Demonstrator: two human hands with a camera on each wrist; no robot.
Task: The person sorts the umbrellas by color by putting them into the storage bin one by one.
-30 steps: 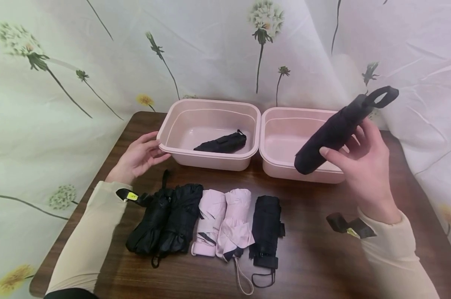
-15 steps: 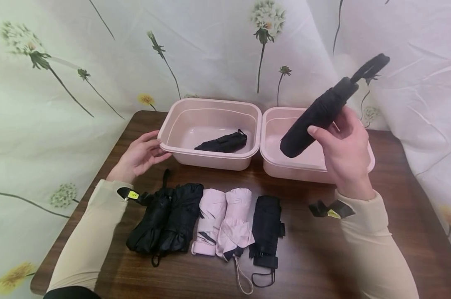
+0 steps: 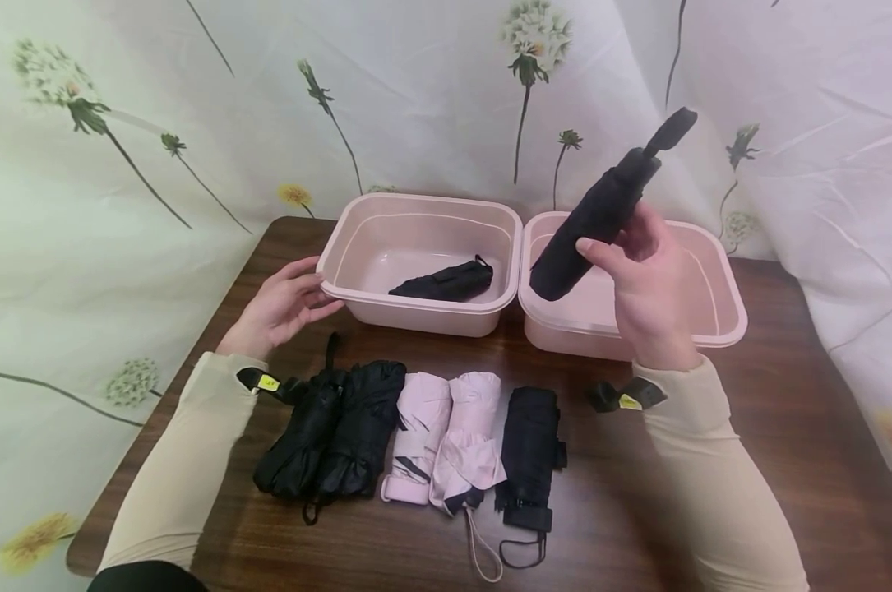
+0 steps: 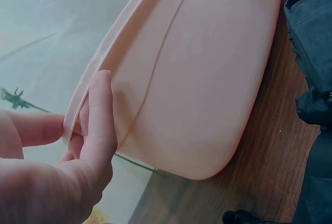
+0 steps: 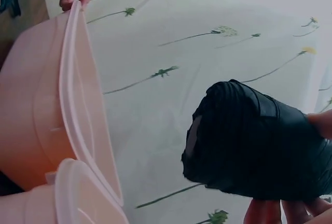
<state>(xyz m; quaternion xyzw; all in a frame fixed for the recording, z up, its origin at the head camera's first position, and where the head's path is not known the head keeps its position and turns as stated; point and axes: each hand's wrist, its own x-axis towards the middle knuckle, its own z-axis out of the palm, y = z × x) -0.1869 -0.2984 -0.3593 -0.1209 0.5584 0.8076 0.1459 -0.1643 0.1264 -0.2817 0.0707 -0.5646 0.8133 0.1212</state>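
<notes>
My right hand point(image 3: 651, 292) grips a folded black umbrella point(image 3: 592, 226) with a wrist strap. The umbrella is tilted above the right pink basin point(image 3: 575, 339), strap end up and to the right. In the right wrist view, the held umbrella point(image 5: 249, 141) points its blunt end toward the basins. My left hand point(image 3: 279, 308) pinches the rim of the left pink basin point(image 3: 423, 319) at its left corner, thumb on one side and fingers on the other in the left wrist view. Inside that basin lies another folded black umbrella point(image 3: 446, 282).
A row of folded umbrellas lies on the brown table point(image 3: 638, 510) before the basins: two black ones point(image 3: 360, 427) at left, two pink ones point(image 3: 469, 436) in the middle, one black umbrella point(image 3: 529, 452) at right. A flower-print cloth point(image 3: 431, 107) hangs behind.
My right hand has carried the black umbrella leftward and somewhat up, from the right side of the right basin toward its left part. My left hand stays at the left basin's rim.
</notes>
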